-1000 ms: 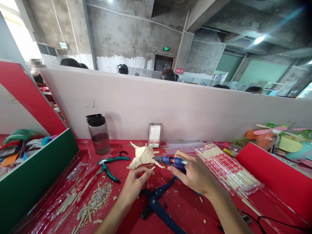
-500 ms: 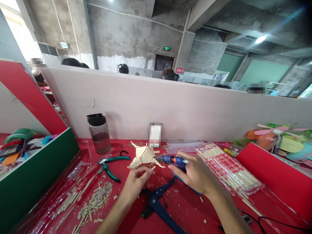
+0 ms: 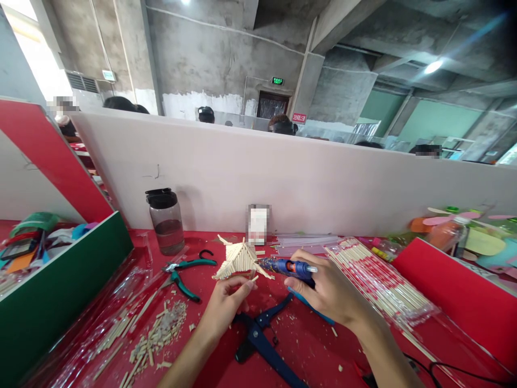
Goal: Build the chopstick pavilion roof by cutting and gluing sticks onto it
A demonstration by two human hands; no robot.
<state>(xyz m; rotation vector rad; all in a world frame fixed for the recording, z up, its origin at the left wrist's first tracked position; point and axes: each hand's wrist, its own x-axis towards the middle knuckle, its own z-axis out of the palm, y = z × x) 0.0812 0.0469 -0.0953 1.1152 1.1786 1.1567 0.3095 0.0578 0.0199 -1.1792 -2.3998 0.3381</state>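
Observation:
In my right hand [image 3: 323, 288] is a blue hot glue gun [image 3: 288, 268], its nozzle pointing left at the right side of a small roof-like model [image 3: 241, 257] built from pale wooden sticks. My left hand [image 3: 231, 295] is closed in a pinch on a short wooden stick [image 3: 254, 278], just in front of the model. Whether the nozzle touches the model I cannot tell. Below my hands lies a dark blue cutter [image 3: 260, 339], partly behind my left fingers. Green-handled pliers [image 3: 183, 275] rest open to the left of the model.
A water bottle [image 3: 165, 222] stands at the back left by the white partition [image 3: 210, 172]. Stick offcuts [image 3: 161, 328] are piled at the left. Packaged sticks [image 3: 379, 277] lie at the right, near a red box wall [image 3: 456, 291]. A black cable [image 3: 456, 372] runs at lower right.
My right hand and the glue gun have shifted very slightly to the right. My left hand keeps its pinch on the stick, and the model stays in place.

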